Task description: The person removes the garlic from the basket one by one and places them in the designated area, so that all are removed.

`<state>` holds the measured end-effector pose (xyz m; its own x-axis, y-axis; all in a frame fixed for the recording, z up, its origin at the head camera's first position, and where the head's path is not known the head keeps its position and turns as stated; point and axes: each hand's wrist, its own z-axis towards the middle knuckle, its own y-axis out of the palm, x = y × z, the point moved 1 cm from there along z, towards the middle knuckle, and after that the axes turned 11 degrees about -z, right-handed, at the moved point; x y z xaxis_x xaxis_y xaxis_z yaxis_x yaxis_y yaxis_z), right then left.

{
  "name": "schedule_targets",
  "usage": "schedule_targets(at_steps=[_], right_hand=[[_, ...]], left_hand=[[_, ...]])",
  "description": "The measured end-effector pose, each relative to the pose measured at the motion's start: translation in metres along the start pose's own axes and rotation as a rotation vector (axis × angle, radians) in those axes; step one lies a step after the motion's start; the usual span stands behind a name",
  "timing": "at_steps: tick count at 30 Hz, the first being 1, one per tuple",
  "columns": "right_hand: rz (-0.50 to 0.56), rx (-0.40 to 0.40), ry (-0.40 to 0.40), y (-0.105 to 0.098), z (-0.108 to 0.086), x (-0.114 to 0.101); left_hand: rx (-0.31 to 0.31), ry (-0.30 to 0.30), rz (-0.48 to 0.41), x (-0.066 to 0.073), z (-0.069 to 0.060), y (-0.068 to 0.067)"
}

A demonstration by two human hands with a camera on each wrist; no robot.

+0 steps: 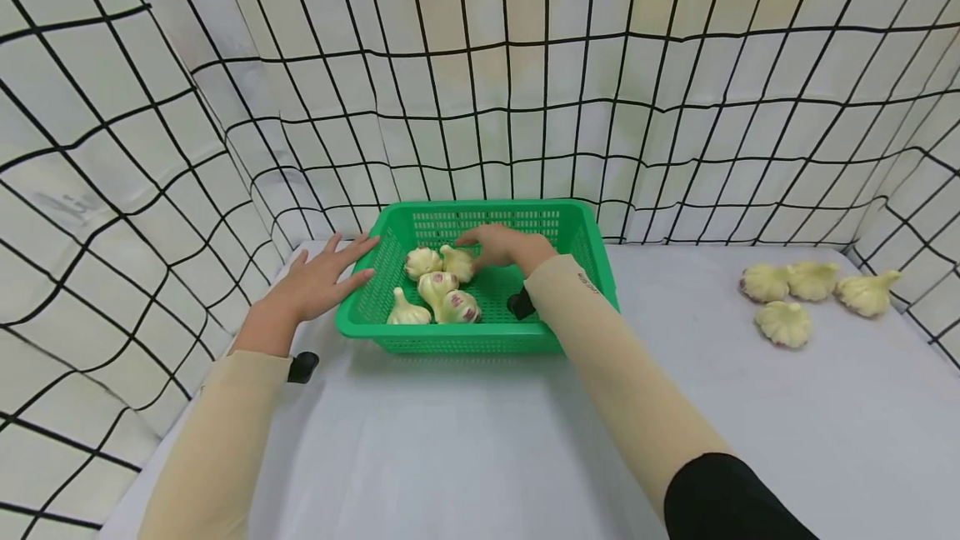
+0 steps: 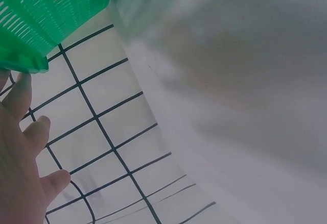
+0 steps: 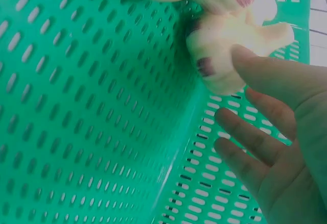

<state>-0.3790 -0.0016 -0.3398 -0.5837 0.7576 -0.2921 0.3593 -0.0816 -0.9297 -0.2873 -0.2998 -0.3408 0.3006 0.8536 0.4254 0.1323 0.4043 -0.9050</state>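
A green plastic basket (image 1: 480, 342) holds several garlic bulbs (image 1: 437, 290), grouped in its left half. My right hand (image 1: 504, 247) is inside it, beside a garlic bulb (image 1: 457, 263) near the back. In the right wrist view, the thumb lies against that garlic bulb (image 3: 219, 55) while the other fingers are spread and fairly straight; how firm the contact is cannot be seen. My left hand (image 1: 318, 280) rests at the basket's left rim, fingers spread. Fingertips touch the rim (image 2: 30, 66) in the left wrist view.
More garlic bulbs (image 1: 783, 323) lie in a cluster on the white table (image 1: 675, 407), toward the far right. Black netting (image 1: 510, 107) over white walls stands close behind the basket and along both sides.
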Motion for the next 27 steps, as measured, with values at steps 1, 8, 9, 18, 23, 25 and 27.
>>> schedule_targets(at_steps=[1,8,9,18,23,25,27], right_hand=[[0.003,-0.008,0.003,0.0003,0.0001,-0.0006],[-0.01,-0.035,-0.007,0.0042,0.0033,-0.0003],[-0.002,-0.027,-0.011,0.0042,0.0037,-0.0004],[-0.002,-0.022,-0.019,0.0016,0.0048,-0.0057],[-0.02,-0.041,-0.013,0.0016,0.0059,-0.0071],[-0.022,-0.042,-0.015,0.0018,0.0066,-0.0077],[-0.024,-0.041,-0.015,0.0021,0.0066,-0.008]], left_hand=[[0.0,0.001,-0.001,0.0006,0.0005,0.0001],[-0.014,0.0,-0.008,0.0061,0.0018,0.0015],[-0.014,-0.002,-0.01,0.006,0.0016,0.0014],[-0.002,-0.004,-0.01,0.0041,0.0002,-0.0004],[-0.004,-0.01,-0.003,0.0034,-0.0013,-0.0007],[-0.004,-0.009,-0.005,0.003,-0.0017,-0.0009],[-0.003,-0.007,-0.005,0.0027,-0.0018,-0.0008]])
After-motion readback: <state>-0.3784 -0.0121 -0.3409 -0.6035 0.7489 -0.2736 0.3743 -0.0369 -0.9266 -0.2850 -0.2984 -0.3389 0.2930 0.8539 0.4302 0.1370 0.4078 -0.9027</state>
